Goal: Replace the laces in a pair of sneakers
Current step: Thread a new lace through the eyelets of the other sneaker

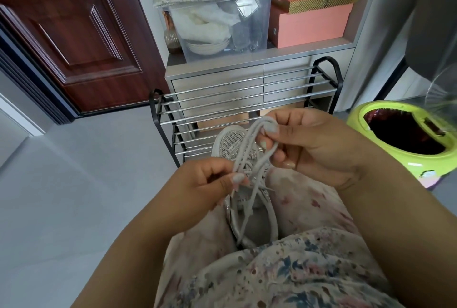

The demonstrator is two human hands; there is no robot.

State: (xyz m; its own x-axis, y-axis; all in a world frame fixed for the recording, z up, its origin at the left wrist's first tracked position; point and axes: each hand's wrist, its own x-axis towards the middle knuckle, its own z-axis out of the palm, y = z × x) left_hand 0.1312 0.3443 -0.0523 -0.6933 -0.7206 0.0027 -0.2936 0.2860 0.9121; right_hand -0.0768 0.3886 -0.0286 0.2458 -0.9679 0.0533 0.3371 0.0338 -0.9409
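A light grey sneaker (230, 144) lies on my lap between my knees, toe pointing away from me. Its grey lace (249, 149) rises from the eyelets in several loops and strands. My right hand (314, 149) pinches the upper loops of the lace above the shoe's toe. My left hand (210, 181) pinches the lower strands of the same lace beside the shoe's tongue. The heel and the loose lace ends hang down between my legs. A second sneaker is not in view.
A black and chrome shoe rack (237, 100) stands just beyond my knees, against a grey drawer cabinet (217, 82). A lime green bin (405, 134) sits at right. A dark red door (74, 35) is at left, with grey floor (74, 184) below it.
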